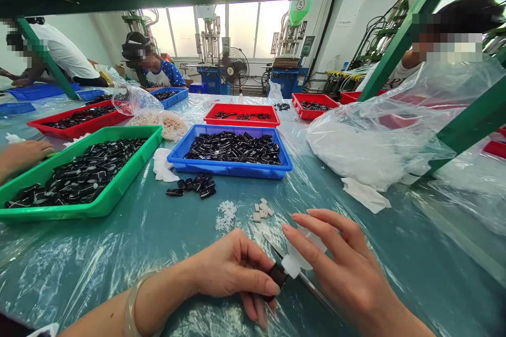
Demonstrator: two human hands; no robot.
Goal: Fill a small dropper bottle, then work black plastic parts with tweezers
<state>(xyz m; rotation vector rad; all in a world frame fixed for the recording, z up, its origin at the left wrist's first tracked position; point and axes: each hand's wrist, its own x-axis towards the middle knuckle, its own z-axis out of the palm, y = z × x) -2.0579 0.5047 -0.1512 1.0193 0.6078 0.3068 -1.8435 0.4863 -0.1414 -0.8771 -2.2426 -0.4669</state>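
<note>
My left hand [233, 271] is closed round a small black part [277, 274] at the near edge of the table. My right hand [340, 263] pinches a white translucent piece [292, 265] against the end of that black part, and a thin metal blade or tweezers [312, 287] lies along under its fingers. Just beyond my hands lie a small heap of white crumbs [226, 214], a few white bits [262, 209] and several loose black parts [193, 186].
A blue tray [229, 168] and a green tray [98, 202] hold many black parts. Red trays [242, 115] stand further back. Crumpled clear plastic bags [379, 137] lie at right. Another person's hand [21, 155] rests at left. Other people sit at the far side.
</note>
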